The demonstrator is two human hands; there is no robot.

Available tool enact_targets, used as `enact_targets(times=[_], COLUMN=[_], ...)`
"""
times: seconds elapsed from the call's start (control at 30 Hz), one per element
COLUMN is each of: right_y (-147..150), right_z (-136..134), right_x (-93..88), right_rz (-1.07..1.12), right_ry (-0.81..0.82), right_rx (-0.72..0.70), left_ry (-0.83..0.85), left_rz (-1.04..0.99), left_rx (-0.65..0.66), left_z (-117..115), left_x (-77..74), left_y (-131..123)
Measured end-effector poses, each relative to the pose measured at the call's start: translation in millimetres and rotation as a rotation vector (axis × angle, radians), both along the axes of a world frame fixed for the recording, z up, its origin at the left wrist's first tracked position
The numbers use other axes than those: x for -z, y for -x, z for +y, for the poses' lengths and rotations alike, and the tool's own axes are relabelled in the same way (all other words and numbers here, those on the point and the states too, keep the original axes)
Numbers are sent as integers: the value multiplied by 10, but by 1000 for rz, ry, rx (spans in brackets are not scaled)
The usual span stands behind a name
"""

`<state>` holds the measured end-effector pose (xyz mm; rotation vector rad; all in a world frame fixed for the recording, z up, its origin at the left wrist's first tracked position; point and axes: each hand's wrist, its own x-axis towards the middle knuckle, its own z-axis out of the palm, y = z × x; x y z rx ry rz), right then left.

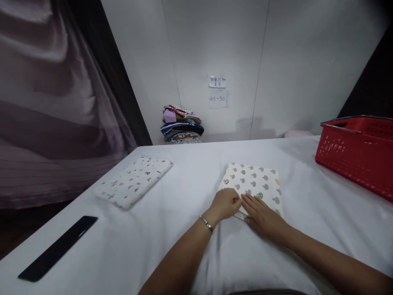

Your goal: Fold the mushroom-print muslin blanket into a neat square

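Observation:
In front of me lies a folded white cloth [256,180] printed with grey, green and red mushroom-like shapes. My left hand [226,203], with a silver bracelet at the wrist, is closed at the cloth's near left corner. Its fingers are curled together on the fabric edge. Flat on the near part of the same cloth rests my right hand [260,217], its fingers stretched out and nearly touching the left hand. Layers of folded fabric show at the near edge, below the hands.
To the left lies another folded white printed cloth [135,182], with a long black strip [59,248] nearer to me. A red basket [356,153] stands at the right. Folded fabrics are stacked [182,125] at the back by the wall, below paper notes [218,98].

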<state>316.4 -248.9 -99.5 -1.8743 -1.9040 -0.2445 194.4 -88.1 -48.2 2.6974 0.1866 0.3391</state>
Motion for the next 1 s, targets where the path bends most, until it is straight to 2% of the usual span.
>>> enact_targets(times=[0.1,0.2,0.3,0.37,0.5,0.57,0.67,0.83,1.0], right_y=[-2,-65,-270,-477,-845,-934,-976,-997,-1058], right_z=[-61,-54,113,291,568,616,642,765,793], right_x=[-10,-193,-376,-406,-211,-94,-42,-96,-69], right_rz=[-17,0,62,48,-61,-81,-70,-111,-57], right_ry=[97,182,209,176,254,321,381,341,388], right_rx=[9,-39,-18,83,335,395,405,412,402], left_ry=[-90,-139,-173,-181,-159,-149,-141,-141,-111], left_rz=[-109,-21,37,56,80,75,75,80,74], left_rx=[-138,-172,-165,-171,-188,-196,-194,-194,-198], left_z=[16,17,8,2,-6,-9,-11,-8,-9], left_x=[137,275,335,336,321,322,328,347,369], left_y=[-10,-13,-21,-28,-27,-24,-27,-40,-34])
